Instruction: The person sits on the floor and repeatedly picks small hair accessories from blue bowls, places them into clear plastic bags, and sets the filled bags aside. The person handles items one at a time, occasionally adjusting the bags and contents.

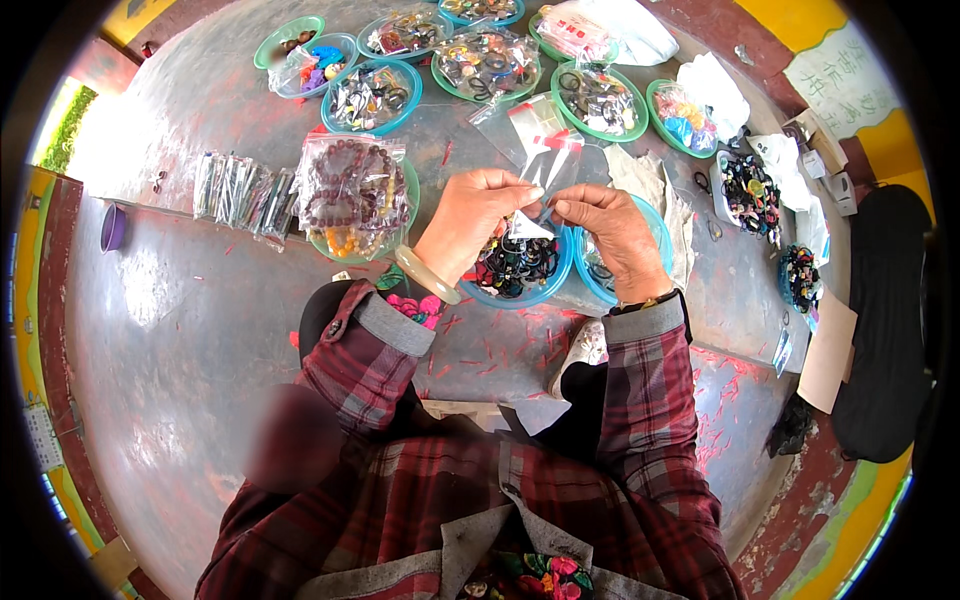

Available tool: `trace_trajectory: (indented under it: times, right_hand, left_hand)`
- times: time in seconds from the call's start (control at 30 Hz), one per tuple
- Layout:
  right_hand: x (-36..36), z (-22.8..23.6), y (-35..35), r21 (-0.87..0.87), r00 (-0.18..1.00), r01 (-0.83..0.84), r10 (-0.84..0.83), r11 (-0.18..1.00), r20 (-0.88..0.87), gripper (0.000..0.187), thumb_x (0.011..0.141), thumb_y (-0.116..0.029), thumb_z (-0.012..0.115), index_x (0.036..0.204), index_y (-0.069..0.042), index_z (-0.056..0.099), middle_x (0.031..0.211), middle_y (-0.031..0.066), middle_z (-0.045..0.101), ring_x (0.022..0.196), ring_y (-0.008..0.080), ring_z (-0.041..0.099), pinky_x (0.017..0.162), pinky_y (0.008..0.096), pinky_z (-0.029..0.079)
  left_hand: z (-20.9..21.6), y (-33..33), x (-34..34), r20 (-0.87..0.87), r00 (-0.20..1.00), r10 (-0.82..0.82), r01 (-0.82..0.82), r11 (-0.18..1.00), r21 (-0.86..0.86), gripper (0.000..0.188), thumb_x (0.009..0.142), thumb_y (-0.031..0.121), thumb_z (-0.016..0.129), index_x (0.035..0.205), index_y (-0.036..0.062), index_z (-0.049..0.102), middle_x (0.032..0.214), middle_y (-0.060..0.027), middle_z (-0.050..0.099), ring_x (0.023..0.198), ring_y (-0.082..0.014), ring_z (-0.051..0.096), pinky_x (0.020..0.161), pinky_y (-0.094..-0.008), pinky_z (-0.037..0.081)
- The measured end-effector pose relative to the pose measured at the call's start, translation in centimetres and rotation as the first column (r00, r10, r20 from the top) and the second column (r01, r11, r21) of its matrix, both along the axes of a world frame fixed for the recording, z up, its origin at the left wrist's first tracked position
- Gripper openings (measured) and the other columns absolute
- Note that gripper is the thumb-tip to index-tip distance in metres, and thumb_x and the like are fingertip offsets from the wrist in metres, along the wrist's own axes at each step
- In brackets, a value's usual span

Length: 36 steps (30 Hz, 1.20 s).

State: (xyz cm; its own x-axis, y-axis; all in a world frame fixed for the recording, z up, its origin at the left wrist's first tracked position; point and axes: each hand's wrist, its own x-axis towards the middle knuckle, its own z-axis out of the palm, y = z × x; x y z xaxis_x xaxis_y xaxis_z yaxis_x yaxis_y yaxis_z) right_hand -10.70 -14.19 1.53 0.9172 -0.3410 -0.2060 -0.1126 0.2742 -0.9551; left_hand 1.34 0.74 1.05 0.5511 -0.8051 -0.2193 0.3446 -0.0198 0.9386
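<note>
Over the front bowls, my left hand (478,212) and my right hand (618,232) are raised with fingertips nearly meeting. Each is closed in a pinch; the small, thin thing at the fingertips is too unclear to name. A white pointed piece (528,227) shows just below them. Under my hands stands a blue bowl (513,300) full of dark hair ties and small coloured bits. A second blue bowl (663,240) is partly hidden behind my right hand. Just beyond my fingertips lie clear plastic bags (540,125) with red and white parts.
Bowls of small bagged goods, such as a blue bowl (372,127) and a green bowl (603,137), line the far side. Bagged bead bracelets (350,190) and a row of thin packets (243,195) lie left. A white tray of dark hair ties (748,195) stands right.
</note>
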Motion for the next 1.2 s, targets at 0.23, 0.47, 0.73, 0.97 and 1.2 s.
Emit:
trace_trajectory:
  times: [0.23,0.47,0.73,0.97,1.2]
  right_hand:
    - [0.07,-0.08,0.12,0.002,0.999,0.03,-0.03,1.0,0.014,0.006,0.077,-0.004,0.065,0.081,0.001,0.065,0.073,0.0039,0.064,0.067,0.0083,0.056,0.062,0.0208,0.043]
    - [0.14,0.04,0.19,0.002,0.998,0.049,-0.049,0.999,0.038,0.003,0.075,-0.002,0.067,0.074,0.0,0.064,0.068,0.0023,0.062,0.062,0.007,0.054,0.059,0.0202,0.041]
    - [0.27,0.07,0.29,-0.024,0.997,0.062,-0.061,0.998,0.046,0.008,0.073,-0.002,0.068,0.069,-0.002,0.061,0.066,0.0018,0.06,0.06,0.007,0.053,0.057,0.0204,0.04]
    - [0.47,-0.3,0.36,-0.053,0.998,0.056,-0.053,0.997,0.042,0.013,0.07,-0.001,0.071,0.066,-0.003,0.058,0.063,0.0002,0.058,0.059,0.0062,0.052,0.056,0.0199,0.038]
    - [0.46,-0.73,0.04,-0.087,0.999,0.04,-0.037,0.995,0.038,0.014,0.069,-0.002,0.072,0.067,-0.003,0.058,0.063,-0.0003,0.057,0.059,0.006,0.051,0.055,0.0197,0.038]
  left_hand:
    - [0.08,0.03,-0.01,-0.055,0.998,-0.025,0.022,0.998,-0.051,0.015,0.081,0.015,0.063,0.086,0.0008,0.063,0.077,-0.0049,0.065,0.053,-0.0017,0.045,0.047,-0.0156,0.033]
    - [-0.2,-0.03,0.02,-0.106,0.992,-0.061,0.055,0.997,-0.057,0.016,0.081,0.014,0.063,0.091,0.0009,0.063,0.081,-0.0039,0.065,0.059,-0.0024,0.05,0.049,-0.0156,0.035]
    - [-0.13,0.07,-0.06,-0.105,0.991,-0.084,0.079,0.996,-0.047,0.02,0.082,0.014,0.063,0.098,0.002,0.06,0.084,-0.0024,0.064,0.065,-0.0019,0.052,0.05,-0.0155,0.036]
    - [-0.14,-0.01,-0.06,-0.106,0.989,-0.102,0.1,0.995,-0.029,0.016,0.082,0.014,0.063,0.094,0.004,0.061,0.082,0.0011,0.061,0.063,-0.0007,0.049,0.049,-0.0152,0.035]
    - [-0.15,-0.09,-0.25,-0.107,0.989,-0.098,0.095,0.995,-0.029,0.014,0.083,0.014,0.062,0.093,0.0035,0.061,0.08,0.0015,0.06,0.061,-0.0014,0.048,0.05,-0.0154,0.036]
